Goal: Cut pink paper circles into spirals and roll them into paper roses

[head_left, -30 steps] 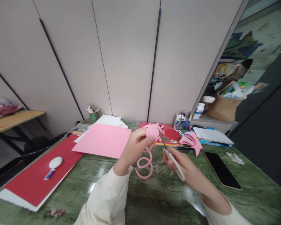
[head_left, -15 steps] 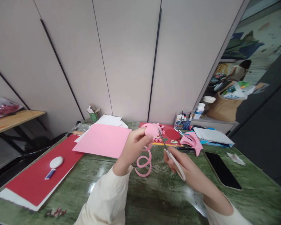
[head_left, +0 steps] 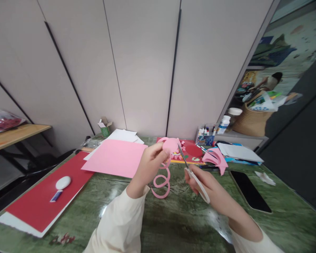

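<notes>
Between the thumb and fingers of my left hand (head_left: 153,159) is a round piece of pink paper (head_left: 171,145), held above the table. From it a narrow cut strip dangles in a pink spiral (head_left: 162,182). My right hand (head_left: 204,179) grips a pair of scissors (head_left: 199,185) with white handles, the fingers closed about the loops. The blades point up and left, their tips at the right edge of the pink paper. Behind the paper lies a red sheet (head_left: 193,149) with small pink pieces on it, partly hidden by my left hand and the paper.
A pink sheet (head_left: 116,157) and white papers (head_left: 123,135) lie left of my hands. Further left, a red sheet (head_left: 48,196) bears a white oval object (head_left: 63,182) and an eraser (head_left: 56,196). To the right are pink offcuts (head_left: 215,159), a phone (head_left: 250,191) and a pen holder (head_left: 205,136).
The pink paper has turned very slightly in my left hand, and the scissors have shifted a touch. Everything on the table stays where it was.
</notes>
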The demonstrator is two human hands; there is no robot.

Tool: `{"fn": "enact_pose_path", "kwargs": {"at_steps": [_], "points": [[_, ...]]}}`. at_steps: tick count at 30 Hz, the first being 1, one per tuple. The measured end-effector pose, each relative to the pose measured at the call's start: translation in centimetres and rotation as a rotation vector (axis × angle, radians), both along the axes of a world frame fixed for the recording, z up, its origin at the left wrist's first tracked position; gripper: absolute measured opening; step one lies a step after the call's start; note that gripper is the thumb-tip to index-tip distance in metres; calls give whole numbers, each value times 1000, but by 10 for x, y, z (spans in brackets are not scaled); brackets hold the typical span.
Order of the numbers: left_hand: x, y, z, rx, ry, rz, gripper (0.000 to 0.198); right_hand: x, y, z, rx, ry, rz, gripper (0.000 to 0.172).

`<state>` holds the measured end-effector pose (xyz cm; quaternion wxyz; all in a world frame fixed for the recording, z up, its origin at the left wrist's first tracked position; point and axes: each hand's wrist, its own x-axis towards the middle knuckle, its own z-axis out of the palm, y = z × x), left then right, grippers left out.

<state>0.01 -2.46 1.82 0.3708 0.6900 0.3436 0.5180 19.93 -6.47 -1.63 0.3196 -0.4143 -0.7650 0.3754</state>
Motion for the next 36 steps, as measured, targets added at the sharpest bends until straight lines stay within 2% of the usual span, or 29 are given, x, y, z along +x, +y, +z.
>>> {"fn": "enact_pose_path", "kwargs": {"at_steps": [5,9,19,36], "points": [[-5,1,2,23,151,-36,25,0,0,-1,13,26,2,40],[-7,2,4,15,197,-80,23,0,-1,-1,14,23,0,39],[-6,3,3,-7,178,-62,22,1,0,-2,2,18,20,30],[-10,4,1,29,39,-14,27,1,-1,2,1,-55,21,28]]}}
